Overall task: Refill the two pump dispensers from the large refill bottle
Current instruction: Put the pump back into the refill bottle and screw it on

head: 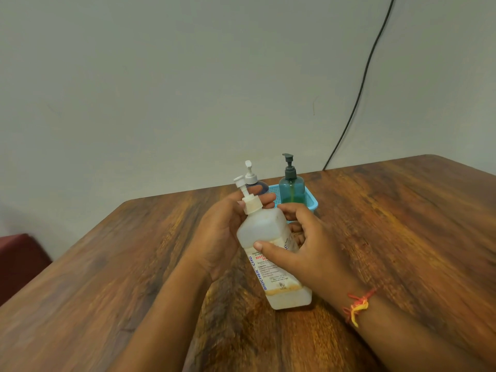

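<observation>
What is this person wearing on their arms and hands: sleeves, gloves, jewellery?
No sleeves or gloves show; both forearms are bare. The left hand and wrist carry nothing. The right hand shows no rings, but its wrist wears a knotted thread band of orange-red and yellow strands.

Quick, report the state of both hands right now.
Left hand: grips the large refill bottle up by its pump collar.
Right hand: grips the same bottle's body, thumb across the label.

light: soft, even, moderate | shadows: faint on table (402,224) | blur: motion smear along lower edge
</observation>
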A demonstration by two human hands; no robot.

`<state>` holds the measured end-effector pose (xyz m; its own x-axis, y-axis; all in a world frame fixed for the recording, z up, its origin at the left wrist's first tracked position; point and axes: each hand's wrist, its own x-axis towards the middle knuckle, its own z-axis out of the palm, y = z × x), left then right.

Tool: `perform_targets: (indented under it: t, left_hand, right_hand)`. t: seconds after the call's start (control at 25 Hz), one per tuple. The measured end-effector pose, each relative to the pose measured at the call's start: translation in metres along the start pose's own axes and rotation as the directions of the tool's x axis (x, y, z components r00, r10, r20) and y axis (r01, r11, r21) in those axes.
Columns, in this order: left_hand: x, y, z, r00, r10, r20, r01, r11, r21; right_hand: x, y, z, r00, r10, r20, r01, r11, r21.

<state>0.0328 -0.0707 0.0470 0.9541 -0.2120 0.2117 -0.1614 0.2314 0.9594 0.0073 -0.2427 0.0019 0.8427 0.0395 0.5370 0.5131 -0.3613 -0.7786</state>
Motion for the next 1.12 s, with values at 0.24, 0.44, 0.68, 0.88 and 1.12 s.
perform_targets:
  t: [0.24, 0.44, 0.68, 0.88, 1.12]
  left_hand:
    - [0.0, -0.004, 0.008, 0.978, 0.124, -0.17, -0.13, 0.991, -0.028]
    - [0.001, -0.006, 0.005, 0.986, 0.09, -0.138, -0.095, 0.995, -0.028]
    - [-0.002, -0.005, 0.011, 0.985, 0.122, -0.12, -0.119, 0.992, 0.028]
    - [0.002, -0.007, 0.004, 0.99, 0.066, -0.127, -0.069, 0.997, -0.023]
    - [-0.003, 0.002, -0.004, 0.998, -0.027, 0.05, 0.029, 0.998, -0.05]
  right_hand:
    - [-0.001, -0.002, -0.001, 1.0, -0.014, -0.005, 0.014, 1.0, -0.02]
    - [0.001, 0.0, -0.002, 1.0, 0.014, -0.002, -0.014, 1.0, -0.024]
    - [0.0, -0.003, -0.001, 1.0, 0.023, -0.009, -0.023, 1.0, -0.017]
    - [0.001, 0.0, -0.001, 0.999, 0.033, -0.001, -0.033, 0.999, -0.03]
    - [0.004, -0.001, -0.008, 0.968, 0.133, 0.215, -0.217, 0.872, 0.439]
